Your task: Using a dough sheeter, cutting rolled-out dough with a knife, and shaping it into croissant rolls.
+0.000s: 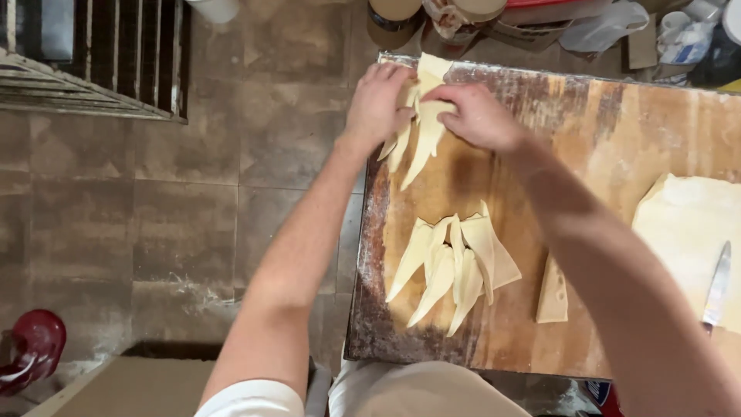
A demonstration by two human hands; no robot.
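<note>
Looking down past your arms, you have the floured wooden table (617,131) as the landmark for everything. At its near edge lies a fanned pile of cut dough triangles (455,266), overlapping one another, points toward you. Just to the right of that pile sits a small rectangular dough offcut (553,292), apart from it. Further right on the table lies a large dough sheet (687,232) with a knife (718,284) resting on it, blade on the dough.

Toward the far left corner of the table, both your hands work a second bunch of dough triangles (421,139). Your left hand (376,104) has its fingers curled down onto the bunch from the left side, and your right hand (480,116) presses on it from the right, fingers narrow and pinching at the strips; how firmly either grips, you cannot tell from here.

Beyond the table's far edge stand jars and containers (463,15), close against it. Left of the table is tiled floor (193,193).

The bunch sits right at the table's corner, so a careless pull could drag a strip over the edge onto the floor. Soft overlapping pieces may also stick together or stretch if you squeeze too hard.
</note>
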